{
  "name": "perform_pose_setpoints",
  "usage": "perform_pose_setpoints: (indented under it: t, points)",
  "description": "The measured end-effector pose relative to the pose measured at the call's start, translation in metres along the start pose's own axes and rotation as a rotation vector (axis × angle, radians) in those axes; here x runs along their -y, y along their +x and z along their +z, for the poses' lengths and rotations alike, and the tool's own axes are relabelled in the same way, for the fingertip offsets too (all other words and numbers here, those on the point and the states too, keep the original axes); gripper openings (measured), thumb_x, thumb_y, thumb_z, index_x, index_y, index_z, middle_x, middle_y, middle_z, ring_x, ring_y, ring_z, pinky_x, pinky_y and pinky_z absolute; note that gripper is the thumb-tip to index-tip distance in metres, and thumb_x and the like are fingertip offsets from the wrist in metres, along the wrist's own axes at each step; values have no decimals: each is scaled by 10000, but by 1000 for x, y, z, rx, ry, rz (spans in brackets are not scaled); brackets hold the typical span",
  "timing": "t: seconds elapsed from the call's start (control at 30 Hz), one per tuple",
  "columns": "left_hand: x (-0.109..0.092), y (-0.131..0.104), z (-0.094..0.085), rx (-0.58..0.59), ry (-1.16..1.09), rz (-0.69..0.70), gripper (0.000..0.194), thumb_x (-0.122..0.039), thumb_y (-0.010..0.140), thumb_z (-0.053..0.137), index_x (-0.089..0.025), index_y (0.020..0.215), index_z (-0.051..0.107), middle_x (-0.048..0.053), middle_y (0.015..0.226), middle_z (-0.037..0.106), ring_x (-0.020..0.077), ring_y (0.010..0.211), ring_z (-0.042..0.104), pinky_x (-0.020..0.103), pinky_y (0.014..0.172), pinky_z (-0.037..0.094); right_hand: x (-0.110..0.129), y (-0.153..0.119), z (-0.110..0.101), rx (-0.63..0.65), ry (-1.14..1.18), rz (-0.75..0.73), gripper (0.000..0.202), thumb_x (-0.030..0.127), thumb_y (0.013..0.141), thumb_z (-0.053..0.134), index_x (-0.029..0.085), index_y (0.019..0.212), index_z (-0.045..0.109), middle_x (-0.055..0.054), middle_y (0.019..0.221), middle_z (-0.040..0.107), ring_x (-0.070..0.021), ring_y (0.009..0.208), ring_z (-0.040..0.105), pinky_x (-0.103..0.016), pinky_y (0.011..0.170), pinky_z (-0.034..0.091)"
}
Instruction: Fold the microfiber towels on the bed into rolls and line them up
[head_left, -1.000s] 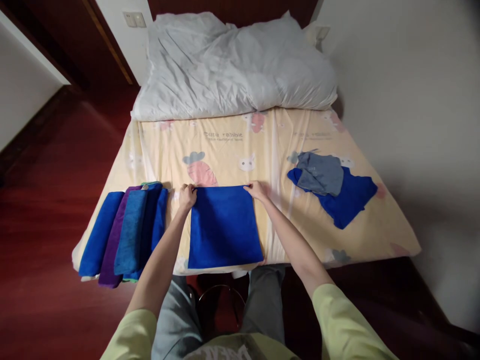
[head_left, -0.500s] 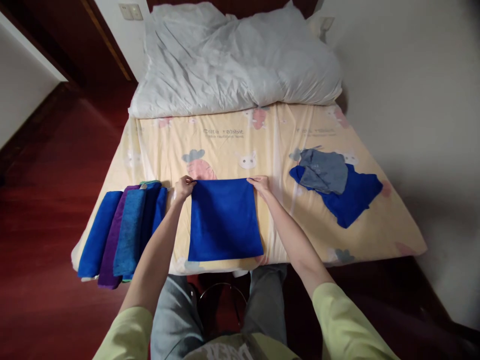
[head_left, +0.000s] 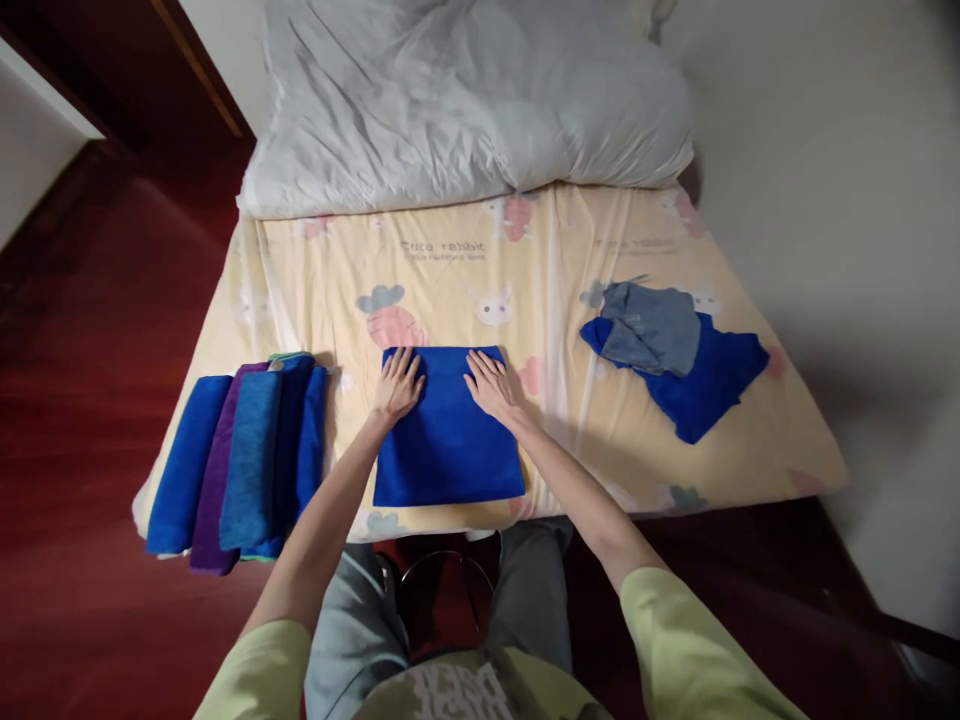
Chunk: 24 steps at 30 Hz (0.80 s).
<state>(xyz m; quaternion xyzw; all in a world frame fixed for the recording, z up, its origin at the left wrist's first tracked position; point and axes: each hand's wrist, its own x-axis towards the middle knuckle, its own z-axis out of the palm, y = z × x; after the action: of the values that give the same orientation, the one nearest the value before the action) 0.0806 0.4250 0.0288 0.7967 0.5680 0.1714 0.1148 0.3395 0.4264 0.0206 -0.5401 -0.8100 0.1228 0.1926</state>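
A blue towel (head_left: 450, 440), folded to a near square, lies flat on the bed close to its front edge. My left hand (head_left: 400, 383) rests palm down on the towel's far left corner, fingers stretched out. On the far right part of the same towel lies my right hand (head_left: 491, 385), also flat with its fingers spread. Neither hand grips the cloth. To the left, several folded towels sit side by side, among them a purple towel (head_left: 217, 470) and a teal-blue towel (head_left: 251, 450).
A crumpled grey cloth (head_left: 652, 325) lies over a crumpled blue cloth (head_left: 697, 395) on the right of the bed. Behind is a bulky white duvet (head_left: 465, 100). The patterned yellow sheet (head_left: 442, 290) covers the mattress. A wall (head_left: 825, 200) stands on the right.
Both hands have let go of the towel's far corners and moved inward, now pressing flat on it. The view has tilted slightly downward.
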Motion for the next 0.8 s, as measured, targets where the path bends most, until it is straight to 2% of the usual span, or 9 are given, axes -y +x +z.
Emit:
perform_pose_setpoints:
  t: [0.07,0.17,0.27,0.33,0.4,0.5,0.63,0.8]
  points:
    - [5,2,3,-1,7,-85,614,-437,970,383,-134,1504,370,118,1619,230,279,1512,135,494,1228,135,-4,-3,1,-26,-16,72,576,390,1027,304,134,1544,309,-105,1570,356,-247,1484,250,-484,1233,172]
    - [8,6,1,-16,-7,-159,681,-470,963,383,-96,1528,310,144,1625,190,289,1517,95,501,1232,96,-11,0,0,-57,-53,180,619,421,1024,306,94,1549,275,-135,1586,308,-259,1496,218,-500,1238,140]
    - [-5,-3,-1,-20,-6,-132,670,-432,968,371,-59,1521,311,168,1623,172,302,1518,54,529,1231,63,-4,-5,-3,-50,-80,154,626,399,1023,322,78,1555,244,-146,1602,257,-273,1512,152,-546,1235,87]
    - [-21,-24,-1,25,1,-34,638,-397,975,356,-71,1522,317,152,1624,175,289,1519,58,528,1232,75,9,-20,-6,-12,-76,48,615,369,1022,332,96,1563,225,-125,1614,225,-258,1519,117,-542,1241,66]
    - [-37,-55,1,83,-1,67,615,-371,983,342,-96,1532,307,129,1622,194,269,1517,83,513,1235,101,23,-43,-9,51,-57,-60,605,349,1022,342,117,1568,220,-102,1620,211,-237,1519,119,-513,1251,83]
    - [-51,-106,1,99,11,100,603,-359,996,321,-122,1549,276,107,1625,189,250,1516,92,488,1240,118,38,-82,-16,110,-31,-119,601,345,1022,353,128,1568,225,-93,1621,205,-227,1516,136,-486,1255,128]
    - [-51,-161,-7,89,26,89,596,-349,1003,319,-140,1558,260,92,1629,165,243,1514,85,470,1243,133,44,-127,-31,150,4,-149,608,328,1011,395,154,1569,228,-84,1614,222,-235,1508,167,-486,1252,167]
    - [-42,-210,-21,156,46,146,603,-362,998,349,-170,1562,257,90,1621,181,253,1506,112,481,1241,169,45,-185,-48,202,45,-252,632,306,986,463,188,1566,239,-74,1589,286,-247,1485,242,-505,1244,207]
